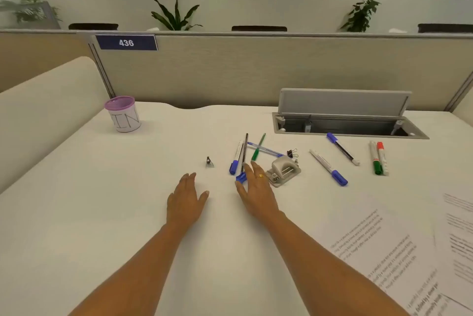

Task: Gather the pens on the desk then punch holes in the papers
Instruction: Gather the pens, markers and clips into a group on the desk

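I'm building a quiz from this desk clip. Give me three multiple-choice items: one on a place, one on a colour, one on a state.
1. Where is the hole punch?
A. beside the right hand
B. next to the cup
C. on the papers

2. What colour is the cup's rim?
A. green
B. purple
C. red

3. What is the left hand doing?
A. gripping a marker
B. open, holding nothing
C. lifting the papers

Answers: 1 A, it sits just right of the right hand. 2 B, the mesh rim is purple. 3 B, its fingers are spread with nothing in them.
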Motion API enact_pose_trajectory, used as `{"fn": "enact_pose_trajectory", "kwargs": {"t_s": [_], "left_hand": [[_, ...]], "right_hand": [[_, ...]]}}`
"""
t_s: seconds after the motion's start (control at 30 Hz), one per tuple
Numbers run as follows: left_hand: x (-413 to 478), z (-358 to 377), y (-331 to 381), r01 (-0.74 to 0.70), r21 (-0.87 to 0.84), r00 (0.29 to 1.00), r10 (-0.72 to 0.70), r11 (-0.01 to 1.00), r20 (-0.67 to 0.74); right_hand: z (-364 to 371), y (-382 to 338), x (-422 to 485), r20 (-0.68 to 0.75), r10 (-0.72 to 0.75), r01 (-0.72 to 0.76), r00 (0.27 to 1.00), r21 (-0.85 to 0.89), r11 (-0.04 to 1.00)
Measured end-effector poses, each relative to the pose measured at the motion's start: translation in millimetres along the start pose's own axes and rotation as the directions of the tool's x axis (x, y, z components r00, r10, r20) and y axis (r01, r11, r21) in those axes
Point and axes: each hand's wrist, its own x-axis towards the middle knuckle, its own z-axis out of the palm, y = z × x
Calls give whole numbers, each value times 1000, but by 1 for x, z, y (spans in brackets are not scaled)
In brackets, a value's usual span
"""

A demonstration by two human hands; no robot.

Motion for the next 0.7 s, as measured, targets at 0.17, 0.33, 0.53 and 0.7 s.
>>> {"fn": "enact_pose_trajectory", "kwargs": {"t_s": [0.17, 0.33, 0.53, 0.7], "left_hand": [[28, 8, 1, -8, -22, 1000, 8, 1000, -6], [55, 15, 9, 27, -173, 998, -37, 985, -58], [73, 22, 15, -57, -52, 998, 58, 997, 4], [73, 30, 15, -122, 140, 992, 117, 983, 42]], "right_hand": [[17, -1, 28, 16, 25, -26, 1000, 53, 998], [30, -3, 47, -48, 29, -25, 998, 79, 997], [37, -5, 59, -67, 18, -22, 998, -58, 998], [39, -5, 63, -64, 5, -11, 998, -101, 995]]}}
